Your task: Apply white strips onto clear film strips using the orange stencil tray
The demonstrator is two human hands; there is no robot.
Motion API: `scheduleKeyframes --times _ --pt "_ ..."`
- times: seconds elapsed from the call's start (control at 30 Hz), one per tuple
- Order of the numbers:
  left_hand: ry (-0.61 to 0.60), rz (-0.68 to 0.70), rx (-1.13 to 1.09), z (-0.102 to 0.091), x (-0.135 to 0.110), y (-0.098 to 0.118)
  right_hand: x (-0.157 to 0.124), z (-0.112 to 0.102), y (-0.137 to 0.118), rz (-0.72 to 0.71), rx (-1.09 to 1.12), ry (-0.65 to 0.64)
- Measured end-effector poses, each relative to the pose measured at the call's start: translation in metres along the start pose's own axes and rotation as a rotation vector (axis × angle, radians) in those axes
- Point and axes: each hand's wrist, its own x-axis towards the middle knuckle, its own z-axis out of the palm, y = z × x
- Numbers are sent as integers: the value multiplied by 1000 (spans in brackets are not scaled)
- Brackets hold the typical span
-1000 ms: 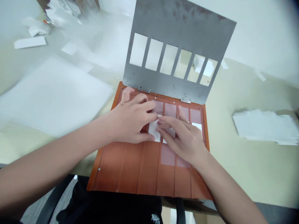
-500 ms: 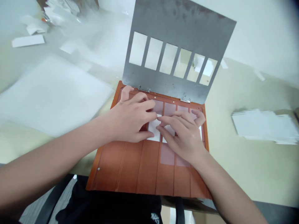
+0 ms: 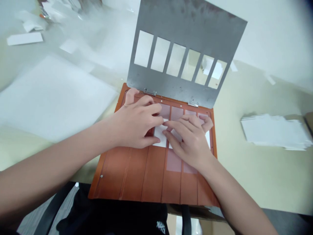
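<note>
An orange-brown board (image 3: 132, 176) with long grooves lies before me, its grey metal lid (image 3: 190, 26) with cut-out windows standing raised on hinges at the far edge. White cards (image 3: 160, 136) and pale pinkish translucent strips (image 3: 174, 161) lie in the grooves. My left hand (image 3: 139, 122) rests over the board's upper left, fingers bent and apart, thumb tip on a white card. Beside it, my right hand (image 3: 189, 138) has thumb and index finger pinched together above the same card's right edge. Whatever is between those fingertips is too small to tell.
A large white sheet (image 3: 53, 101) lies on the table at left. A stack of white cards (image 3: 276, 132) sits at right. Loose paper pieces (image 3: 24, 38) and a pile of crumpled scraps (image 3: 58, 11) are at the far left.
The view has shifted very slightly. Both hands hold nearly the same pose, with the right thumb and index finger still pinched over the card; nothing else has visibly moved.
</note>
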Motion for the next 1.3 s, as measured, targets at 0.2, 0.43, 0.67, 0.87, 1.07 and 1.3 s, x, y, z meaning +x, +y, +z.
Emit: scheduleKeyframes --times 0.2,0.43,0.67,0.87,1.07,1.3 --pt "15 8 7 1 0 -1 2 -1 0 18 6 -18" --pt "35 16 6 2 0 -1 3 -2 0 65 -4 -41" --pt "29 -5 10 0 0 1 0 -2 1 121 -38 -90" --pt "54 -3 -18 1 0 1 1 -3 2 156 -25 -141" --pt "38 -3 -1 0 0 2 1 -2 3 166 -11 -151" --pt "40 0 0 0 -1 1 2 -3 4 174 3 -158"
